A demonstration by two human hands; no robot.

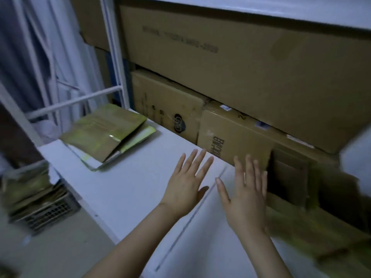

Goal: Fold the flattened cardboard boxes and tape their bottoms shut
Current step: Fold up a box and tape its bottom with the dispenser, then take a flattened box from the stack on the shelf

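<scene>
My left hand [185,183] hovers palm down over the white table [120,187], fingers spread, holding nothing. My right hand [246,195] is also flat and spread, its fingertips at the lower edge of a brown cardboard box [232,137] with black print that stands at the back of the table. A blurred pile of flattened cardboard [313,227] lies just right of my right hand. A small stack of flat greenish-brown boxes [104,135] lies on the table's far left corner. No tape is in view.
Large cardboard cartons [230,63] are stacked behind the table, another brown box [166,111] under them. A white metal rack [76,99] stands at left. On the floor at left a dark crate [48,211] holds more flat cardboard.
</scene>
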